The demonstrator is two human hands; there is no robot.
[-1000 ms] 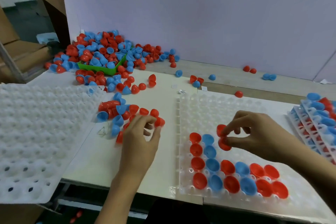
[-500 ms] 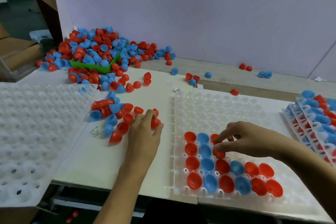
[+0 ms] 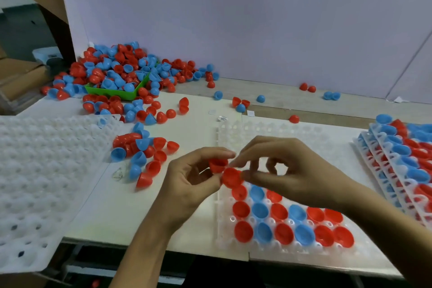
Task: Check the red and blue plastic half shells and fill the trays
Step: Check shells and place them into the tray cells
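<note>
Since both hands' grips pinch small red plastic half shells (image 3: 230,176) over the clear tray (image 3: 275,249), they look light, stiff, slippery: hold by the rims.

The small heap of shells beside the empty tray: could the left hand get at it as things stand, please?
Probably, once freed: the left hand holds a red shell, and bare table lies between it and the heap.

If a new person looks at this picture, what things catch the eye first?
Two hands meet at the centre: the left hand and right hand hold red half shells over the part-filled tray. Behind, at far left, a big pile of red and blue shells buries a green bin.
</note>
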